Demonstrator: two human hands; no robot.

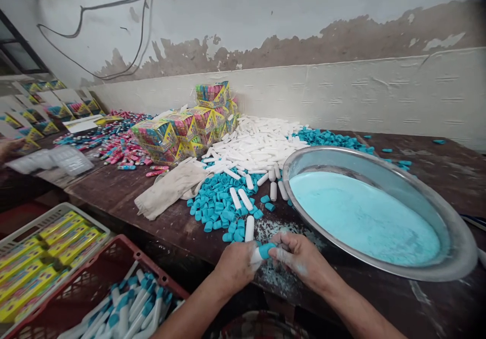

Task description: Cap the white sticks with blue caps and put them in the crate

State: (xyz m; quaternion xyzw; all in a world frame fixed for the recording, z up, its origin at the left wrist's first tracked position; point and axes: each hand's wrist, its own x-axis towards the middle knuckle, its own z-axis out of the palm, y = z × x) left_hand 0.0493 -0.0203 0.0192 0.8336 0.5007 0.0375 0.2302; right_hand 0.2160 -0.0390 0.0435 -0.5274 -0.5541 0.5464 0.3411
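Nearby, tubes (131, 311) in red crate (146, 262).

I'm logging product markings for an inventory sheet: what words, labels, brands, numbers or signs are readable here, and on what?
None is readable.
Yellow boxes in the crate: printing, too blurred.
Stacked display boxes: printing, too small.
Far-left display boxes: too blurred.
White tubes, blue caps, basin: no lettering visible.
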